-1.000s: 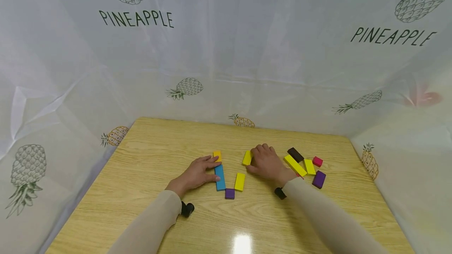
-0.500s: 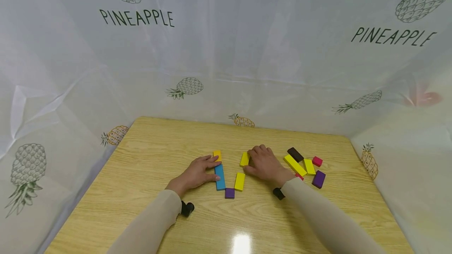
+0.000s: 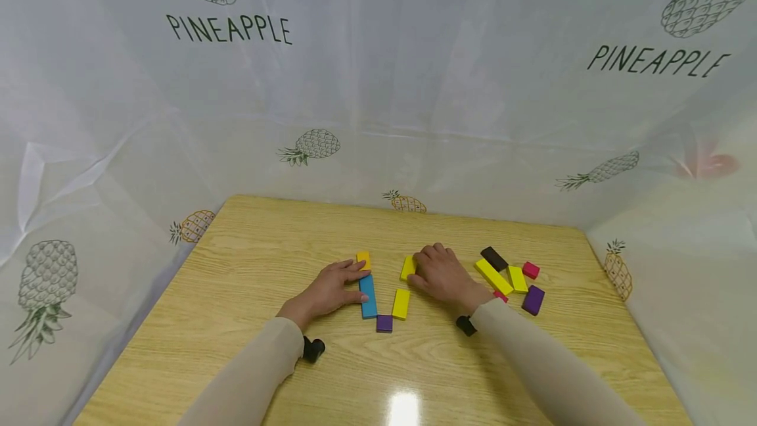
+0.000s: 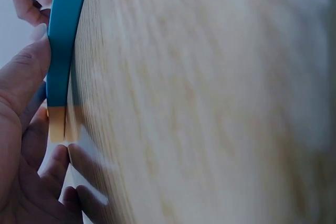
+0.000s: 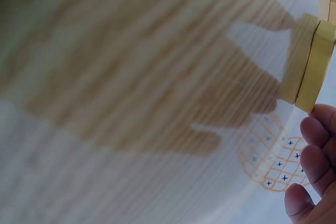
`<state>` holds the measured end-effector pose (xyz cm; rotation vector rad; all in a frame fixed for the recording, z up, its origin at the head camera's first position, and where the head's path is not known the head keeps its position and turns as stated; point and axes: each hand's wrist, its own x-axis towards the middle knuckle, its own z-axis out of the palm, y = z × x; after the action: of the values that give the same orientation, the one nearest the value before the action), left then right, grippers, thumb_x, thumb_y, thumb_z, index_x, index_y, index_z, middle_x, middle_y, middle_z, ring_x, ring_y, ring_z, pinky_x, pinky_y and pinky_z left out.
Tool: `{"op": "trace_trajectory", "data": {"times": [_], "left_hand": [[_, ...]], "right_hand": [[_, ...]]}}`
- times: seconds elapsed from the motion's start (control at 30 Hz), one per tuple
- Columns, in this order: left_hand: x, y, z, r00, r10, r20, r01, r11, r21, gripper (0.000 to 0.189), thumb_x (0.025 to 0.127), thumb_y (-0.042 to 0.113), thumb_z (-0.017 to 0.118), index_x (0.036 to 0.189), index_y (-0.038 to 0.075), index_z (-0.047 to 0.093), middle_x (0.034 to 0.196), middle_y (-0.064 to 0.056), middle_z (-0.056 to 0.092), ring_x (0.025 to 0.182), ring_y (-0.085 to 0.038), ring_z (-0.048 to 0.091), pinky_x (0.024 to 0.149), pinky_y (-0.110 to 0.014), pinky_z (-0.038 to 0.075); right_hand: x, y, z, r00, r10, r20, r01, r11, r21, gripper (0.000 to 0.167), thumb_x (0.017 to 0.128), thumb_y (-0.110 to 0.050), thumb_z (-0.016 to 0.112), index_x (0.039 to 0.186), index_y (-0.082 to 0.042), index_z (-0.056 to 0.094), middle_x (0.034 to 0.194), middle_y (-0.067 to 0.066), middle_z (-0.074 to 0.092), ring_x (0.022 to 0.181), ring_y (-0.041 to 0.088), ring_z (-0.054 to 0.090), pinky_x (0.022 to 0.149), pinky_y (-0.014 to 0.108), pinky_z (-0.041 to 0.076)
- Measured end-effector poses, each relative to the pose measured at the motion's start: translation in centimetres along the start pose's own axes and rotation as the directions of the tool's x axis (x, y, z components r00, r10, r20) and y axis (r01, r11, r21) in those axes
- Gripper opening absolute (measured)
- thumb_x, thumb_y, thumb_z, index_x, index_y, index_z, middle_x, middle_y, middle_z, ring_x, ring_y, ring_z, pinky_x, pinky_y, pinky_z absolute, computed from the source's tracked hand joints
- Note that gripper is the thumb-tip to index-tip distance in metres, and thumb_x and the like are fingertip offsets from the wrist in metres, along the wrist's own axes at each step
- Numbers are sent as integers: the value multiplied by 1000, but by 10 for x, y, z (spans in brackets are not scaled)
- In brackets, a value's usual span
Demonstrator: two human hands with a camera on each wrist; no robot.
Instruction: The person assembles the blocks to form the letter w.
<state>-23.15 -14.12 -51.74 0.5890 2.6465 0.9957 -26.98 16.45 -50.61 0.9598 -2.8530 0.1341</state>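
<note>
My left hand (image 3: 328, 289) rests across the blue block (image 3: 369, 307) and the orange block (image 3: 363, 258), which lie end to end. In the left wrist view its thumb touches the blue block (image 4: 62, 45), while other fingertips are near the orange block (image 4: 56, 121). My right hand (image 3: 443, 275) holds a yellow block (image 3: 407, 269) at its right side, fingers at the far end and thumb near the close end. A fingertip meets that yellow block (image 5: 316, 66) in the right wrist view. Closer to me lie another yellow block (image 3: 401, 304) and a small purple block (image 3: 384, 324).
Right of my right hand lie a black block (image 3: 494, 258), a long yellow block (image 3: 493, 277), a shorter yellow block (image 3: 517, 279), a red block (image 3: 531, 270) and a purple block (image 3: 533, 300). Another red piece (image 3: 500, 296) shows beside my wrist. A pineapple-print curtain (image 3: 378, 84) surrounds the table.
My right hand and the yellow block it holds have shifted slightly left and toward me, nearer the other yellow block. The left hand stays in place.
</note>
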Motion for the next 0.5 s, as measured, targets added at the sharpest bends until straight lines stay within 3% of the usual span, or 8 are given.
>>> {"op": "trace_trajectory", "data": {"times": [0.5], "left_hand": [[-1,0,-1,1000,8,2,-8,1000,-11,64,99,41,74,155,18,56,168,-3,42,161,-35,25,129,-66,14]], "right_hand": [[-5,-4,1,1000,-21,19,20,999,44,50,103,-47,66,129,-4,69,123,12,67,104,30,53,92,48,48]]}}
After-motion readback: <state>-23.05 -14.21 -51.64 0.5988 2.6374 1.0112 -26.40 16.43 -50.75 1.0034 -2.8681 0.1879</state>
